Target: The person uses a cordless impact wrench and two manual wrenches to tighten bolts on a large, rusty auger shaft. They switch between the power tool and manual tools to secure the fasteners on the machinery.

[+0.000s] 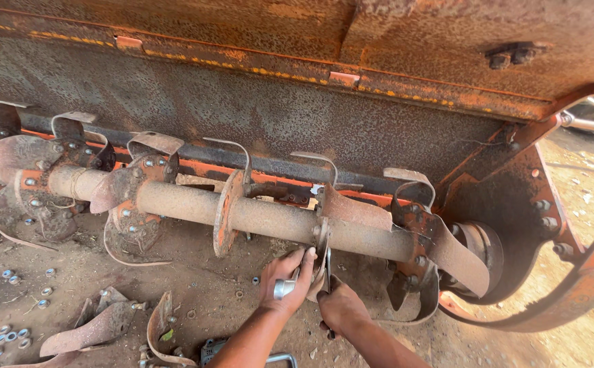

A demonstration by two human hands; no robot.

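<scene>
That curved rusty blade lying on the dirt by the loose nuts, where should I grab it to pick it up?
Grab the curved blade by its wide flat end, coming down from above. It lies flat on the dirt, so that broad part gives fingers room on both edges. Probably avoid the thin curled tip, which looks sharper and would likely tilt the blade.

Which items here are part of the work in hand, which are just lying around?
In use: left hand with socket tool; right hand with wrench; rotor shaft; blade flange.

Lying about: loose curved blades; scattered nuts and bolts; tool on ground.
</scene>
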